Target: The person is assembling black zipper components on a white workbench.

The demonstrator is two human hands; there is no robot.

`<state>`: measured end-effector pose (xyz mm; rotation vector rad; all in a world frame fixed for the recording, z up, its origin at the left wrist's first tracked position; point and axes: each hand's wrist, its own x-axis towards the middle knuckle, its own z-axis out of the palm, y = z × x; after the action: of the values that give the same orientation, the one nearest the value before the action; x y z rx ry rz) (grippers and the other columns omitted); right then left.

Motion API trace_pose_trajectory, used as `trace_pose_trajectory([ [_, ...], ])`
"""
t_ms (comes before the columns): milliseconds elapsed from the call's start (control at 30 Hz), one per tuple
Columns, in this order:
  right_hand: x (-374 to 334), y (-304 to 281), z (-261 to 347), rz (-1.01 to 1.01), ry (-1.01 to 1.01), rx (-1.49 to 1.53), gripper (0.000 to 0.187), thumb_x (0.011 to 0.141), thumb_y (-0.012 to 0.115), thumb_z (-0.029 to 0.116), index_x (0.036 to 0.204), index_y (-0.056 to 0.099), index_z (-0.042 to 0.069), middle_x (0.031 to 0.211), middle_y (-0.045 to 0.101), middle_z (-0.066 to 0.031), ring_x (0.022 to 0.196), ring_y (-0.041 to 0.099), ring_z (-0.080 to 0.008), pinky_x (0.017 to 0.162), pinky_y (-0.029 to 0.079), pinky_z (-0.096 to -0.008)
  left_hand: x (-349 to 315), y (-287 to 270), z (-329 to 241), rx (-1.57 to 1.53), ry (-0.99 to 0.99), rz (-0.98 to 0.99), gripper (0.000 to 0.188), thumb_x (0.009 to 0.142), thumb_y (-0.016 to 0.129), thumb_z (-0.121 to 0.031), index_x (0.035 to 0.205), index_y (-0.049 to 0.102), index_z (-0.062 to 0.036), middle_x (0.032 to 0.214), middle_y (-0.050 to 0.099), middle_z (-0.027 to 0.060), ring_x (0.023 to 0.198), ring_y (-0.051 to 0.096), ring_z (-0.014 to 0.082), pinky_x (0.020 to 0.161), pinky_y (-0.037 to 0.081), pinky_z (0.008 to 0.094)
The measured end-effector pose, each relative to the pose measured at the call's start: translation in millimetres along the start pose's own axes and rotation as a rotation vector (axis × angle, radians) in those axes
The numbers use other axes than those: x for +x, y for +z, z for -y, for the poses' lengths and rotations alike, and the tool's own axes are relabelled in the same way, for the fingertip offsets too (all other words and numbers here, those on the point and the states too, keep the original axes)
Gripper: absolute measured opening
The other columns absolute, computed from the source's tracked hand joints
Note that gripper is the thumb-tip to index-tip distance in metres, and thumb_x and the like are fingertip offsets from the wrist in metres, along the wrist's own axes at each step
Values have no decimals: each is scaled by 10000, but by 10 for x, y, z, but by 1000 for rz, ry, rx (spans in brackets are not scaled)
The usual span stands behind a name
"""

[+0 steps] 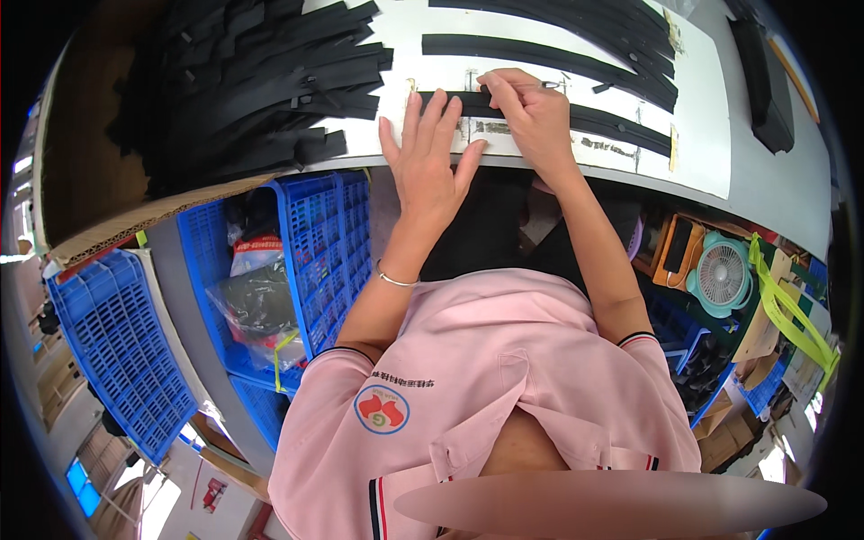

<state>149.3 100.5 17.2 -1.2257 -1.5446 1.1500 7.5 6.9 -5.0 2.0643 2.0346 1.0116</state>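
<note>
Black fabric-like strip (481,106), one, flat along the near edge of the white board (706,99), its length running left to right, middle part covered by a hand. Left hand (423,166), bare, at the board's near edge: fingers extended and spread, fingertips pressing on the strip, thumb held out to the side; silver bangle (396,280) at the wrist. Right hand (540,117), bare, to its right over the board: fingers closed in a pinch around a slim pen-like tool (550,85), mostly hidden, the knuckles above the strip. Second black strip (531,54), lying farther across the board, apart from the first. Group of black strips (585,20), overlapping, at the board's far edge. Large heap of black strips (252,81), layered, at the board's left end. Long black object (763,85), right of the board, kind unclear. Blue plastic crate (328,261), below the board's near left, with a clear plastic bag (256,301) inside. Turquoise fan (723,273), below the board's near right.
</note>
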Motion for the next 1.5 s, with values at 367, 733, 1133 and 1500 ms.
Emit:
trace_pose_trajectory([
  [367,-5,85,-26,23,-139,-173,213,980,694,196,991,770,-3,912,784,-72,708,694,-135,644,524,-261,-9,-1,38,1,8,-32,559,883,775,-318,1364,631,-73,1447,590,112,1441,447,355,1189,180,634],
  [733,-27,0,-54,139,-133,-142,225,979,682,206,947,787,9,785,767,-67,597,666,-121,570,503,-252,-15,14,39,22,13,-31,550,891,767,-327,1366,632,-83,1444,588,105,1443,442,348,1193,175,628],
  [1133,-54,-57,-78,181,-143,-56,215,972,681,153,915,770,-34,807,756,-48,632,591,-70,584,472,-230,2,15,9,21,-8,4,556,879,783,-299,1371,629,-92,1468,576,105,1452,435,359,1203,148,608],
  [1500,-127,-810,-188,-216,-136,-219,208,979,674,164,909,785,2,692,709,-16,589,576,-36,558,449,-215,-1,-8,18,40,15,39,565,908,764,-308,1395,610,-65,1470,568,119,1478,399,354,1222,113,589],
])
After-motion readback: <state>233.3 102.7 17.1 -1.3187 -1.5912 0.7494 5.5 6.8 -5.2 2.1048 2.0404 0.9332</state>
